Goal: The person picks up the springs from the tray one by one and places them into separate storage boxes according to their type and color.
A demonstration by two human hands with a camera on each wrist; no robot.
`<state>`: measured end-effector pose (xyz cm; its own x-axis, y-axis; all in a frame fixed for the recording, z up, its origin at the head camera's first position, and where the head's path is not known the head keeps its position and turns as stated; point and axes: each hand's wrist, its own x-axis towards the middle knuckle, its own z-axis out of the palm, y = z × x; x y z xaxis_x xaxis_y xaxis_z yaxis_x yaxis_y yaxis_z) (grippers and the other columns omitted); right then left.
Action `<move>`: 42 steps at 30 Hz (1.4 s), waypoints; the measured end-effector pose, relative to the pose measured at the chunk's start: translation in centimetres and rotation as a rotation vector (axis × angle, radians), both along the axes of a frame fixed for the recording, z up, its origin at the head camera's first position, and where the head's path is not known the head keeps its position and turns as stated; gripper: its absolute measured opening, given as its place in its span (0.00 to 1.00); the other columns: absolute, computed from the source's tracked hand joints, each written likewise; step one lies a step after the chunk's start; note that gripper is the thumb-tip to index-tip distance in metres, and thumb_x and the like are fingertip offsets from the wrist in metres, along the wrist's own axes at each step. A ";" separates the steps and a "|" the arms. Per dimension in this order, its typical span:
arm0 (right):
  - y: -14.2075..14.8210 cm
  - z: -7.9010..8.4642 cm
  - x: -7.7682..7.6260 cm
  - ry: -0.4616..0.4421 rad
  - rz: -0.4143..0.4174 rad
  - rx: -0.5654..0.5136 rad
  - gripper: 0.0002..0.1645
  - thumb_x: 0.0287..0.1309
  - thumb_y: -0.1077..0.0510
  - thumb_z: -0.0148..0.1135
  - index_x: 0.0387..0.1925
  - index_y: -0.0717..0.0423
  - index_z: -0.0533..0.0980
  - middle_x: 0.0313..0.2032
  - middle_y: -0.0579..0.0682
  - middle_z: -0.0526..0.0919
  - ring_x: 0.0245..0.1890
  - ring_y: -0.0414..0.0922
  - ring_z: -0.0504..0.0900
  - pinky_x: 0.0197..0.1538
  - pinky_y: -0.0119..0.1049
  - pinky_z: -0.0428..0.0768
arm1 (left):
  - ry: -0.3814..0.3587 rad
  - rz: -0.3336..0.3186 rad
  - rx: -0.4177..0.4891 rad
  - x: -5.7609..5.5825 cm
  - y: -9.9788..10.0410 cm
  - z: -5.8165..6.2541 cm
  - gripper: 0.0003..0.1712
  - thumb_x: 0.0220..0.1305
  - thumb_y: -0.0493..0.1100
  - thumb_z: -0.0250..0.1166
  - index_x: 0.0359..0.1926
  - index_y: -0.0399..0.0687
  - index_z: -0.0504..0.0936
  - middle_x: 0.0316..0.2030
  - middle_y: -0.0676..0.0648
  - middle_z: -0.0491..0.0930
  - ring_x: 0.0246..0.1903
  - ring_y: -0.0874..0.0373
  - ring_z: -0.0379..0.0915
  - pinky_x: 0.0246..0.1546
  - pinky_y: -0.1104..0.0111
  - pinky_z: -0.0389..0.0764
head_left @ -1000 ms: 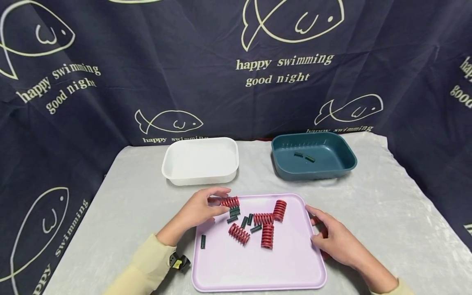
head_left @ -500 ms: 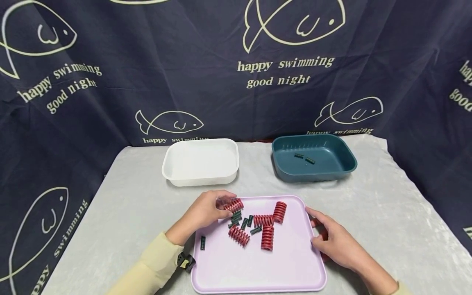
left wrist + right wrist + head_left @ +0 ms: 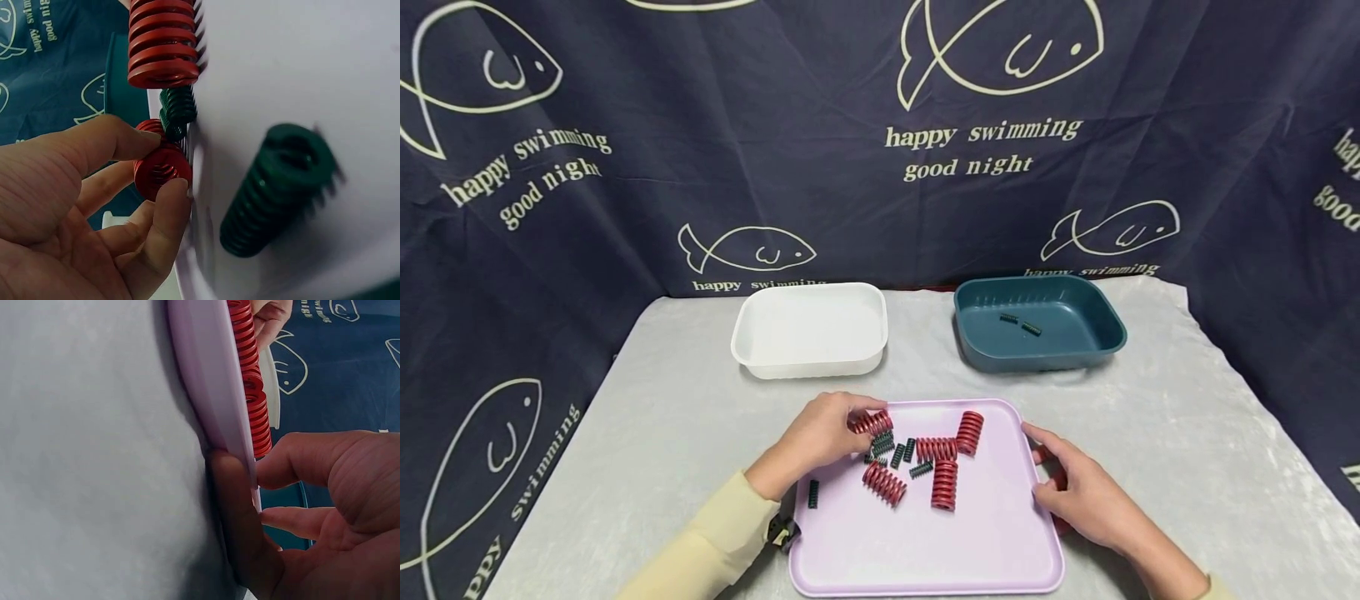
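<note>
Pale-yellow sleeves point(image 3: 700, 537) are ending behind the left hand point(image 3: 822, 433) and right hand point(image 3: 1082, 487), while a black, yellow-patched wrist camera point(image 3: 782, 532) is showing beside the left cuff point(image 3: 760, 490).

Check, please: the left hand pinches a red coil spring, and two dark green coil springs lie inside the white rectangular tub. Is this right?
Not the white tub: the two dark green coil springs lie inside the dark teal rectangular tub, as the head view shows.

Five red springs point(image 3: 944, 485): one in the left fingers point(image 3: 170, 219), four to their right. Dark green springs point(image 3: 921, 469) on one lilac tray point(image 3: 928, 550): three right of those fingers, one on their near side, at least two overlapping beside them, exact number unclear. Beyond the fingers, one white bin point(image 3: 808, 369) and one teal bin point(image 3: 1041, 362) holding two more.
</note>
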<state>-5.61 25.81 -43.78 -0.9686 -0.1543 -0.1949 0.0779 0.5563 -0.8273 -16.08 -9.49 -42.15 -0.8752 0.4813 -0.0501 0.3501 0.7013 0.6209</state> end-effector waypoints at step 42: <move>0.0 0.0 -0.2 -0.017 -0.007 0.006 0.47 0.56 0.71 0.66 0.76 0.59 0.61 0.52 0.59 0.75 0.32 0.48 0.76 0.21 0.40 0.83 | -0.484 0.077 0.488 -5.8 -7.0 5.2 0.33 0.64 0.33 0.68 0.71 0.39 0.74 0.45 0.40 0.82 0.38 0.50 0.82 0.31 0.63 0.88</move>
